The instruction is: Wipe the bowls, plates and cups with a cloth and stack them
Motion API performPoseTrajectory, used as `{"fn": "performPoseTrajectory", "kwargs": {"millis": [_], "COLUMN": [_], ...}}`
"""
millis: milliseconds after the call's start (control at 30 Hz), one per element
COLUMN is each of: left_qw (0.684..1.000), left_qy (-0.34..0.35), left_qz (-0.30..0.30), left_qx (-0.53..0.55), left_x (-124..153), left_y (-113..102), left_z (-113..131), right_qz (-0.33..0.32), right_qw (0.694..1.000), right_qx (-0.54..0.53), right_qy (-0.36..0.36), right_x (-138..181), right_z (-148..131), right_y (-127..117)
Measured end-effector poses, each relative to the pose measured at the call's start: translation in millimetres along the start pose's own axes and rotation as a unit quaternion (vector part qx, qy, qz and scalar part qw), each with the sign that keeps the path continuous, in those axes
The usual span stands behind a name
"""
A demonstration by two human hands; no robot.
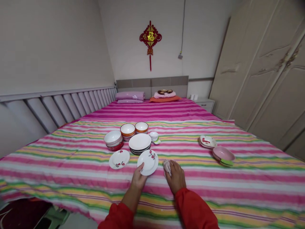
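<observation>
My left hand [138, 177] grips the near rim of a white plate with red flowers [148, 161], tilting it up off the striped bedspread [71, 165]. My right hand [175, 176] rests on the bedspread just right of that plate, closed on a crumpled white cloth [166, 166]. A second flowered plate [119, 159] lies flat to the left. Behind them stands a stack of white plates [139, 142], a stack of white and red bowls [113, 140], two orange-rimmed bowls [128, 130] and a small pile of white spoons [154, 136].
To the right lie a small white dish with red marks [207, 141] and pink plates on a green one [223, 155]. Pillows [130, 96] lie at the headboard. A wardrobe [262, 70] stands at right, a padded wall panel [47, 108] at left.
</observation>
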State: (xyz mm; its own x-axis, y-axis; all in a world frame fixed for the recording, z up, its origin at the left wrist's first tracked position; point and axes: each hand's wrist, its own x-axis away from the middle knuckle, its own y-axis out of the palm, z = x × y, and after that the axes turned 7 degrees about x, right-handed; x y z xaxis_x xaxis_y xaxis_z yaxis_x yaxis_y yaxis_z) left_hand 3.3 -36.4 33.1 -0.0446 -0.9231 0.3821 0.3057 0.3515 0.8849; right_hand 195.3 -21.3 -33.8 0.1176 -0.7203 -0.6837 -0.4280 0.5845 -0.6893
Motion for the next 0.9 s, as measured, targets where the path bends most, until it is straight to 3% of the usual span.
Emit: {"fn": "performPoseTrajectory", "kwargs": {"millis": [133,267,433,500,567,667,767,900], "left_qw": [0.999,0.990,0.978,0.975,0.973,0.973,0.974,0.977], "left_qy": [-0.035,-0.084,-0.085,-0.095,-0.105,-0.101,-0.106,-0.088], "left_qz": [-0.030,-0.109,-0.188,-0.200,-0.205,-0.207,-0.199,-0.194], "left_qx": [-0.006,-0.024,-0.021,-0.019,-0.019,-0.016,-0.021,-0.021], "left_x": [-16,-28,-35,-37,-37,-33,-27,-25], "left_y": [-20,-45,-53,-52,-50,-46,-43,-42], "left_z": [-3,-3,-3,-4,-6,-7,-7,-8], "right_qz": [-0.002,-0.013,0.057,0.058,0.040,0.000,-0.045,-0.096], "right_qw": [1.000,0.993,0.946,0.936,0.949,0.976,0.976,0.969], "right_qx": [-0.014,-0.115,-0.254,-0.272,-0.264,-0.215,-0.181,-0.172], "right_qy": [0.013,0.037,0.193,0.217,0.169,0.019,-0.115,-0.147], "right_x": [0,-3,-16,-22,-25,-20,-13,-26], "right_z": [-2,-3,-5,-15,-30,-59,-84,-98], "right_y": [-6,-13,-17,-18,-18,-12,2,20]}}
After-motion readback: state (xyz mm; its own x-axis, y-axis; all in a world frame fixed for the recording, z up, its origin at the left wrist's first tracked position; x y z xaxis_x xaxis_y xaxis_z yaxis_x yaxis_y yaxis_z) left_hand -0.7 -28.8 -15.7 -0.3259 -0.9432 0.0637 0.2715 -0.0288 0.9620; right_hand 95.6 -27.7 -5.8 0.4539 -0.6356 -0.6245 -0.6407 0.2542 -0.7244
